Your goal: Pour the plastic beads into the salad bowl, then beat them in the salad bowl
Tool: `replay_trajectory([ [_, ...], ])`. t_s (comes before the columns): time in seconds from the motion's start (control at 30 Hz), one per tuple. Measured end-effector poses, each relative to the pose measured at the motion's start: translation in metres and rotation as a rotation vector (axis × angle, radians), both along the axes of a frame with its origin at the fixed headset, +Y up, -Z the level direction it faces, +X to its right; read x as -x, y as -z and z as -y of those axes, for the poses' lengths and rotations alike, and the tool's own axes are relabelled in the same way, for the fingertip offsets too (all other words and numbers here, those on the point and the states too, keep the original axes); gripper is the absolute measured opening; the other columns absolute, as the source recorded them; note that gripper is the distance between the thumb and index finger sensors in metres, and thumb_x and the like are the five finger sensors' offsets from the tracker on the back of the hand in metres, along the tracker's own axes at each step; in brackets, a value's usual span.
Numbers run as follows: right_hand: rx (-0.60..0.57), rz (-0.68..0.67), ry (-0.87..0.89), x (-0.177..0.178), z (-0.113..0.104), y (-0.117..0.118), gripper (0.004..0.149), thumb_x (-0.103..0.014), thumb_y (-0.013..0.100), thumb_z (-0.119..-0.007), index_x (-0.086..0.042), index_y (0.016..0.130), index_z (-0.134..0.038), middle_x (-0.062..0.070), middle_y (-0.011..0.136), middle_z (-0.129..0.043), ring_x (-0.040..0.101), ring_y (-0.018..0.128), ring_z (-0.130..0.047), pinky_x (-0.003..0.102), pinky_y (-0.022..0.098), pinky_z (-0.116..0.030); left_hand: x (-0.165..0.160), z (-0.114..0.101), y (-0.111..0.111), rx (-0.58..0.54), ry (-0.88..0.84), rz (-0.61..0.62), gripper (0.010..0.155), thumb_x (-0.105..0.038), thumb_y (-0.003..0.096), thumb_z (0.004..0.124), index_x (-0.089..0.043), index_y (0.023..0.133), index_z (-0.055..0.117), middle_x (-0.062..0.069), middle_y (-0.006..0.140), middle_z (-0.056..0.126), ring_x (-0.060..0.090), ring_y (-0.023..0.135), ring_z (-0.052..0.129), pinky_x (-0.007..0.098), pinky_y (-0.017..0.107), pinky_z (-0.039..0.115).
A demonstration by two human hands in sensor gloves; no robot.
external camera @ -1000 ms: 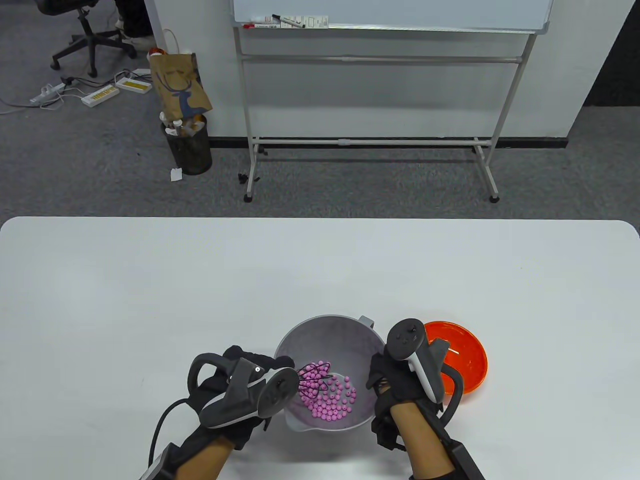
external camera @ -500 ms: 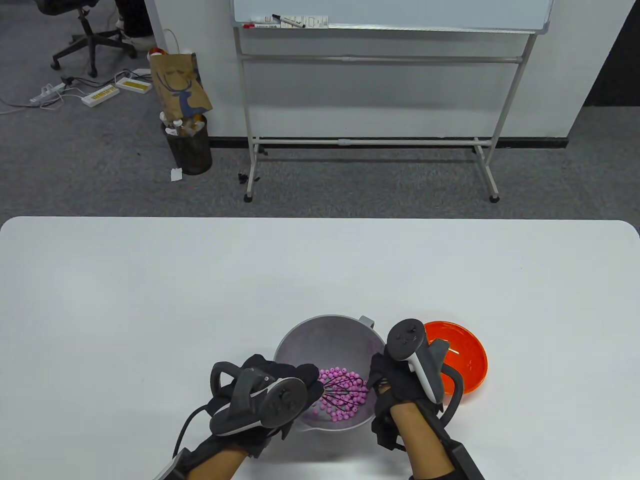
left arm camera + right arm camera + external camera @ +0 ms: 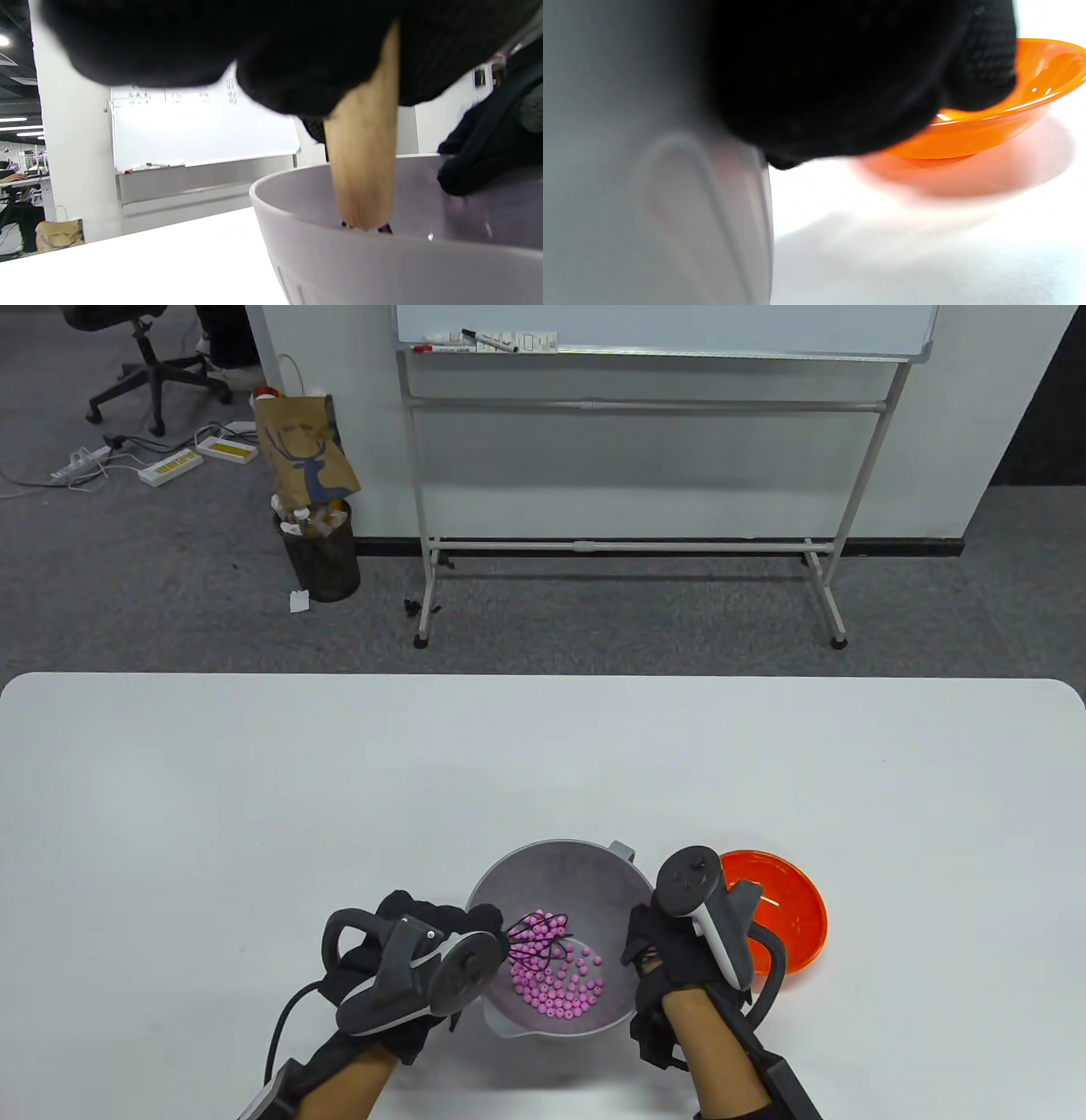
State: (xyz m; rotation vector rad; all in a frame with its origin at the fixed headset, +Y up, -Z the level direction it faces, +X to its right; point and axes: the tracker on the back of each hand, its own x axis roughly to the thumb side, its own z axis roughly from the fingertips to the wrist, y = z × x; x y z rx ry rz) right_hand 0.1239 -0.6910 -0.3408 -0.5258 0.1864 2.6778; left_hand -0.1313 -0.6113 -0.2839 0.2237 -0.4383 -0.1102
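The grey salad bowl (image 3: 556, 846) stands near the table's front edge with several pink beads (image 3: 560, 988) loose on its bottom. My left hand (image 3: 471, 931) is at the bowl's left rim and grips a whisk by its wooden handle (image 3: 362, 169). The whisk's black wire head (image 3: 536, 943) is down among the beads at the left side. My right hand (image 3: 649, 943) holds the bowl's right rim, and its glove (image 3: 488, 148) shows on the rim in the left wrist view. The bowl's outer wall (image 3: 649, 178) fills the left of the right wrist view.
An orange bowl (image 3: 793, 903) sits on the table just right of my right hand, close to the grey bowl, and also shows as the orange bowl (image 3: 1014, 120) in the right wrist view. The white table (image 3: 543, 763) stretches far beyond. A whiteboard stand (image 3: 628, 543) is on the floor behind.
My left hand swung the whisk right into the bowl's middle, then back to the left side. The beads shifted and spread with it. The right hand and bowl stayed put.
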Motion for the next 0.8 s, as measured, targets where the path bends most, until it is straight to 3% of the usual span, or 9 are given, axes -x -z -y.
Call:
replay_trajectory([
  [0.2, 0.001, 0.000, 0.001, 0.000, 0.000, 0.000, 0.047, -0.045, 0.047, -0.082, -0.009, 0.077, -0.087, 0.007, 0.042, -0.103, 0.011, 0.004, -0.102, 0.035, 0.023, -0.088, -0.010, -0.011, -0.012, 0.119, -0.016, 0.095, 0.042, -0.057, 0.0420, 0.088, -0.029, 0.072, 0.099, -0.009, 0.018, 0.104, 0.010, 0.008, 0.098, 0.037, 0.040, 0.090],
  [0.37, 0.001, 0.000, -0.001, 0.000, 0.000, 0.000, 0.048, -0.045, 0.047, -0.082, -0.009, 0.078, -0.087, 0.007, 0.042, -0.103, 0.011, 0.004, -0.102, 0.035, 0.023, -0.088, -0.014, 0.001, -0.007, 0.178, -0.128, 0.149, 0.044, -0.057, 0.0430, 0.085, -0.028, 0.073, 0.097, -0.010, 0.019, 0.103, 0.009, 0.008, 0.098, 0.037, 0.040, 0.090],
  [0.53, 0.000, 0.000, -0.001, 0.000, 0.000, 0.000, 0.048, -0.045, 0.047, -0.082, -0.009, 0.078, -0.087, 0.007, 0.042, -0.103, 0.011, 0.004, -0.102, 0.035, 0.023, -0.088, -0.010, 0.014, 0.000, 0.034, -0.188, 0.079, 0.045, -0.059, 0.0428, 0.082, -0.031, 0.075, 0.095, -0.012, 0.020, 0.103, 0.009, 0.009, 0.098, 0.038, 0.039, 0.090],
  [0.67, -0.001, 0.000, 0.001, 0.000, 0.000, 0.000, 0.048, -0.045, 0.047, -0.082, -0.009, 0.078, -0.087, 0.007, 0.042, -0.103, 0.011, 0.004, -0.102, 0.035, 0.023, -0.088, -0.005, 0.019, 0.004, -0.069, -0.133, 0.027, 0.048, -0.061, 0.0418, 0.082, -0.032, 0.078, 0.093, -0.012, 0.021, 0.103, 0.008, 0.010, 0.099, 0.038, 0.039, 0.090],
  [0.8, -0.002, -0.001, 0.001, 0.000, 0.000, 0.000, 0.048, -0.045, 0.047, -0.082, -0.009, 0.078, -0.087, 0.007, 0.042, -0.103, 0.011, 0.004, -0.102, 0.035, 0.023, -0.088, 0.000, 0.018, 0.009, -0.067, -0.111, 0.003, 0.047, -0.059, 0.0415, 0.084, -0.032, 0.079, 0.093, -0.011, 0.021, 0.104, 0.009, 0.010, 0.099, 0.038, 0.040, 0.089],
])
